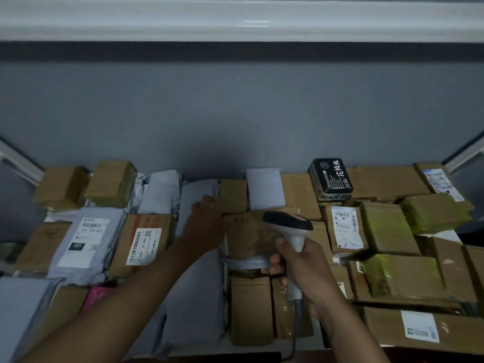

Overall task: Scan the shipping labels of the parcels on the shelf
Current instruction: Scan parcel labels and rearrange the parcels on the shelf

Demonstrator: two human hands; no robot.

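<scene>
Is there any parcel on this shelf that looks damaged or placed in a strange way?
No parcel is visibly torn or spilled. The parcels lie crowded and overlapping at mixed angles. The brown box under the scanner shows no label on top; the left hand touches its edge.

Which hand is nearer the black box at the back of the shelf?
Right. The right hand, gripping the scanner, is below and slightly left of the black box; the left hand is further left, on parcels.

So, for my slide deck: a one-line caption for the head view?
Right hand aims a scanner at a brown parcel the left hand steadies.
</scene>
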